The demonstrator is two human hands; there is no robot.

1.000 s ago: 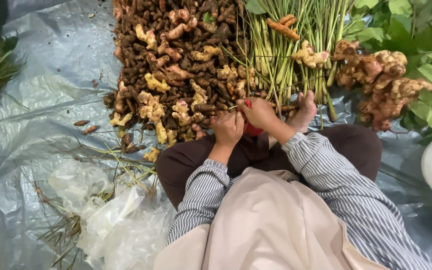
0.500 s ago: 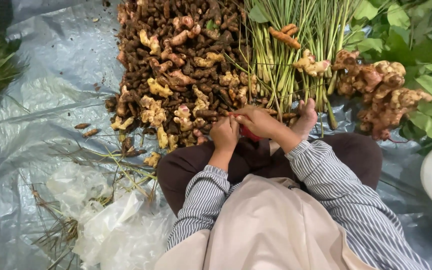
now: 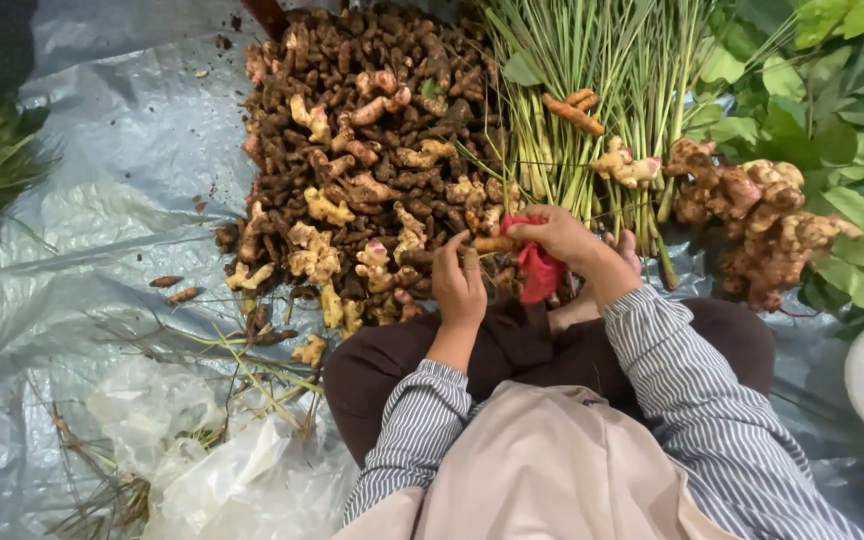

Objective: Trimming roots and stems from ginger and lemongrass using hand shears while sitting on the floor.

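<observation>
Pinched between left hand and right hand: small orange root, long axis crosswise hand to hand (red-handled tool just under right), root pile directly beyond

The ground is covered by a grey plastic sheet. A heap of brown and yellow roots is piled at its far middle, with green stalks and knobbly ginger laid towards the far right. Crumpled clear bags and dry stems are scattered at the near left.
</observation>
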